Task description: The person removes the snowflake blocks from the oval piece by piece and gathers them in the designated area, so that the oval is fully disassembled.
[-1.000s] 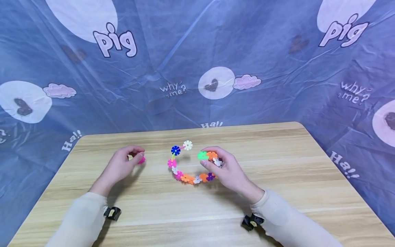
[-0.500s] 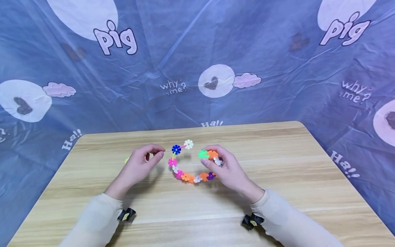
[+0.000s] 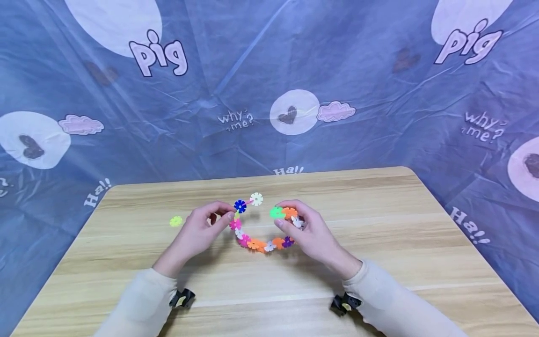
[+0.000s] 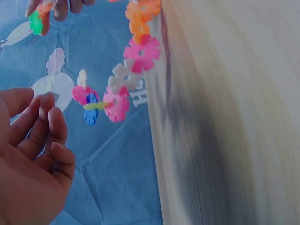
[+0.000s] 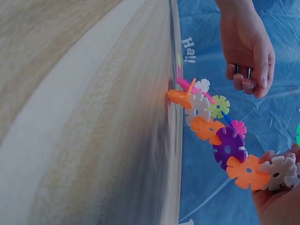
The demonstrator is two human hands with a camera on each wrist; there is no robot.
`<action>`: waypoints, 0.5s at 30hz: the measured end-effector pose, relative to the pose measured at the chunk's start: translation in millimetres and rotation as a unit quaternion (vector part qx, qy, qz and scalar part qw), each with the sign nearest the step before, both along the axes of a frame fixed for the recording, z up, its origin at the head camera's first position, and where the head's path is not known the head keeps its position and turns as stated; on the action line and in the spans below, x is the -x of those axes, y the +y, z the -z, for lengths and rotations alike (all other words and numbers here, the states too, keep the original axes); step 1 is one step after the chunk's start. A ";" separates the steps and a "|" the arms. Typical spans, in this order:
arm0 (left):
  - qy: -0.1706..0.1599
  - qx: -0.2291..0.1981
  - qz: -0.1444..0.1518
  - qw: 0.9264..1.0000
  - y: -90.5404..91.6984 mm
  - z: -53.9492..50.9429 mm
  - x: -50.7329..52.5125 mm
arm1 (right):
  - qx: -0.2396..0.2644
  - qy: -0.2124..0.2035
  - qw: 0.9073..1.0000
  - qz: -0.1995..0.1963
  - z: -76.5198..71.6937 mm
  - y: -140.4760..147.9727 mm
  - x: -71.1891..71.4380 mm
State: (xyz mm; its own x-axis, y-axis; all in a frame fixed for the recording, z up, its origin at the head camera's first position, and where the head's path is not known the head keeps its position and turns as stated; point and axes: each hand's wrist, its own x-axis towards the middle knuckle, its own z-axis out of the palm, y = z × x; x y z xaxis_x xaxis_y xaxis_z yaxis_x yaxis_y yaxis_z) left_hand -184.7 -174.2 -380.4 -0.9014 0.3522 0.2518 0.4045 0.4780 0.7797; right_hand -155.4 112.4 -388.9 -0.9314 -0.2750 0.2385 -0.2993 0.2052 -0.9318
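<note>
A chain of notched plastic snowflake discs (image 3: 254,243) curves in an open loop over the table. My right hand (image 3: 313,231) pinches its right end, where a green disc (image 3: 277,213) shows between thumb and fingertips beside an orange one (image 3: 289,213). The chain's far-left end carries a blue disc (image 3: 240,206) and a white disc (image 3: 256,199). My left hand (image 3: 205,230) is near the chain's left side, fingers loosely bent. Both wrist views show a gap between this hand (image 5: 248,49) and the chain (image 5: 228,148); nothing shows between its fingers.
A single yellow disc (image 3: 175,221) lies on the wooden table (image 3: 269,299) left of my left hand. Blue printed cloth (image 3: 202,107) hangs around the table's back and sides. A small black device (image 3: 182,298) sits at each wrist.
My left hand has moved right, from the loose discs toward the chain. The yellow disc is uncovered; the pink disc by its fingertips is out of sight. My right hand stays put.
</note>
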 end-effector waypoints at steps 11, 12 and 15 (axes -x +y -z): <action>-0.050 -0.043 0.040 0.997 20.3 -6.9 -2.9 | -0.002 0.003 1.000 -0.002 0.0 -1.7 0.4; -0.052 -0.044 0.044 0.997 22.3 -7.2 -3.1 | -0.002 0.004 1.000 -0.002 -0.1 -1.8 0.4; -0.054 -0.047 0.055 0.996 28.6 -7.3 -2.6 | -0.001 0.005 1.000 -0.003 -0.1 -2.3 0.6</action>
